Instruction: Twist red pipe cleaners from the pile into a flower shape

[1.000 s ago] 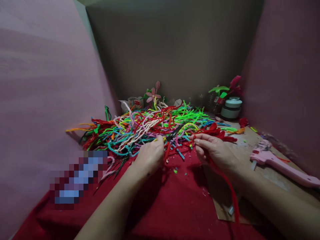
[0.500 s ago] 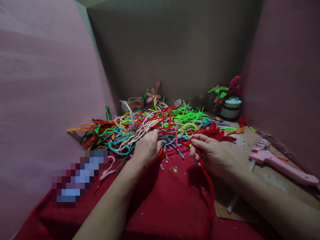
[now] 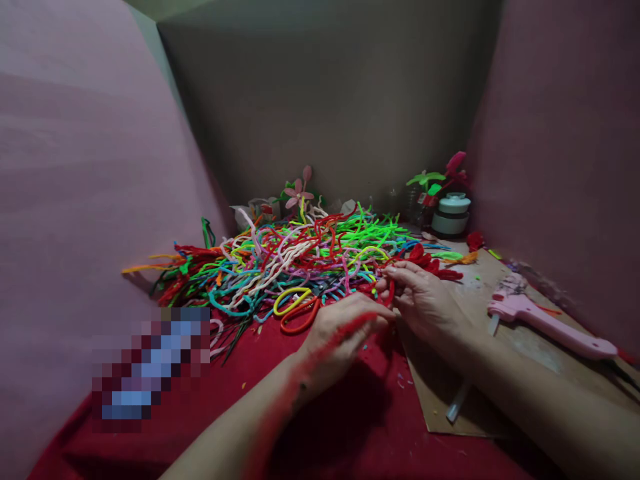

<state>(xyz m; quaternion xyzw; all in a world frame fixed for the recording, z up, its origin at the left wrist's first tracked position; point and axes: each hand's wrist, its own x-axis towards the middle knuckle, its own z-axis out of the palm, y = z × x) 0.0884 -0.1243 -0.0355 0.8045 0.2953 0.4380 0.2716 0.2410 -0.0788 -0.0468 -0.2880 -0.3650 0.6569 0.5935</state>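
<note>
My right hand [image 3: 415,293] pinches a short loop of red pipe cleaner [image 3: 391,293] between thumb and fingers, at the near edge of the pile. Close beside it, my left hand [image 3: 340,337] is closed, its fingertips nearly meeting the right hand. A long red strand [image 3: 350,329], smeared by motion, runs from the left fingers back over that hand and forearm; the exact grip is partly hidden. Scissors [image 3: 303,325] with yellow and orange-red handles lie just left of my left hand, blades against the pile of multicoloured pipe cleaners [image 3: 295,253].
A pink glue gun [image 3: 550,320] with a clear glue stick rests on a brown board [image 3: 435,413] at right. Behind the pile stand a pink flower [image 3: 299,193] and a pale lidded jar [image 3: 451,215]. Red cloth [image 3: 240,407] covers the table; pink walls rise on both sides.
My left hand has left the scissors and moved right and nearer, up to my right hand. The long red strand has swung from below my right hand across my left forearm.
</note>
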